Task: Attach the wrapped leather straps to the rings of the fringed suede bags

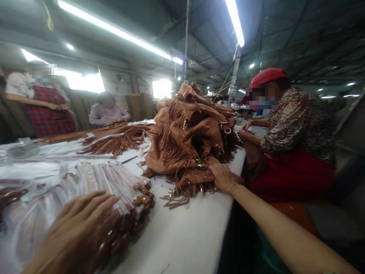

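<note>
Now touching brown fringed pile (171, 133) with right hand (225, 179), can't tell if pinching; left of pile, over straps (98, 176) with left hand (76, 224), fingers loosely spread; with white desk (185, 232) below pile, tube lights (114, 28) above.

Brown pile (209, 129), whitish straps (105, 177), white table (182, 236), red cap (268, 77), speckled sleeve (291, 118), red plaid apron (51, 116) — perhaps black-checked

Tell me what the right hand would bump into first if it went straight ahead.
The right hand would likely meet the brown fringed pile first, which it seems to touch; depth is unclear.
</note>
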Demonstrator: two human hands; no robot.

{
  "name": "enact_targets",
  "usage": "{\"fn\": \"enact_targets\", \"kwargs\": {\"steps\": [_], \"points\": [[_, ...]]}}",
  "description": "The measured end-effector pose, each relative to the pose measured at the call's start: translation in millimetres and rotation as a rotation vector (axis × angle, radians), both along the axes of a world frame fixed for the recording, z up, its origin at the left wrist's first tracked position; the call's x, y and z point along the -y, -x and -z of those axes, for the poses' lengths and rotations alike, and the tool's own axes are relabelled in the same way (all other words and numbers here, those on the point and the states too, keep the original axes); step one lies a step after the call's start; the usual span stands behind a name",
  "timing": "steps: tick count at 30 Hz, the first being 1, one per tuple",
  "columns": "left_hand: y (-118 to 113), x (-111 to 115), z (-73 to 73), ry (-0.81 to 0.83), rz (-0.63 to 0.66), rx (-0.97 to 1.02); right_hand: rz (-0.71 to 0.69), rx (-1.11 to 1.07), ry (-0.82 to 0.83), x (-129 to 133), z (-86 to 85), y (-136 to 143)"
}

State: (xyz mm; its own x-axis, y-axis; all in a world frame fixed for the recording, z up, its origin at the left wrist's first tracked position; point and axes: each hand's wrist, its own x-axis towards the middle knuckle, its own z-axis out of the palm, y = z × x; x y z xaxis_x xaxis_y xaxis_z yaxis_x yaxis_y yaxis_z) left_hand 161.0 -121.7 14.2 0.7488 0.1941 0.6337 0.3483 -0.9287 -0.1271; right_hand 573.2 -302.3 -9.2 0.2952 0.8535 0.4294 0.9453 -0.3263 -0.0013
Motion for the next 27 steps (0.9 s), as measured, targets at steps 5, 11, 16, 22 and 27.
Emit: {"fn": "enact_targets", "kwargs": {"steps": [5, 11, 16, 22, 27], "points": [[-138, 19, -39.9, -0.198, 0.143, -0.242, -0.141, 0.009, 0.038, -7, -16.0, -9], [-261, 3, -48.3, -0.142, 0.131, -0.419, -0.257, 0.0, 0.008, -3, -28.2, -11], [-295, -11, -47.4, -0.04, 0.069, -0.414, -0.342, -0.029, 0.015, 7, -38.5, 12], [-309, -28, -43.4, 0.008, 0.057, -0.44, -0.419, -0.135, -0.025, 33, -53.4, 48], [-312, -39, -40.2, 0.027, 0.067, -0.445, -0.376, -0.137, -0.05, 60, -62.5, 53]]}}
